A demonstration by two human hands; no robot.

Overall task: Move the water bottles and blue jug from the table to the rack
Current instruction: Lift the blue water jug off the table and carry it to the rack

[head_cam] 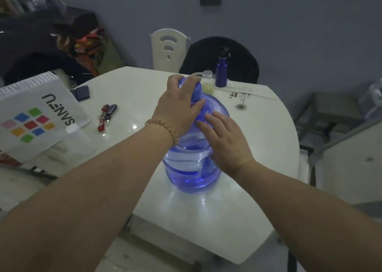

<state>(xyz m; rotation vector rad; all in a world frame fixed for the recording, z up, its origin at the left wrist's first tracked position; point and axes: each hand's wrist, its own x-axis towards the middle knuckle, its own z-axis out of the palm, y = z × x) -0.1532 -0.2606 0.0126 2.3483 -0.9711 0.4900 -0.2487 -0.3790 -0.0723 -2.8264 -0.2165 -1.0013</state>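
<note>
A big translucent blue jug (191, 168) stands upright on the white table (258, 147), near its front edge. My left hand (177, 104) is wrapped around the jug's neck and blue cap. My right hand (225, 141) lies flat with spread fingers on the jug's shoulder. Behind the jug, at the table's far edge, stand a dark blue metal bottle (221, 71) with a black cap and ring, and a small clear bottle (207, 81) with a silver lid, partly hidden by the jug's cap.
A white box with coloured squares (35, 116) lies at the table's left. Keys with a red tag (105, 114) and a dark wallet (81, 92) lie left of the jug. Chairs (168, 50) stand behind the table. A grey rack (330, 114) stands at the right.
</note>
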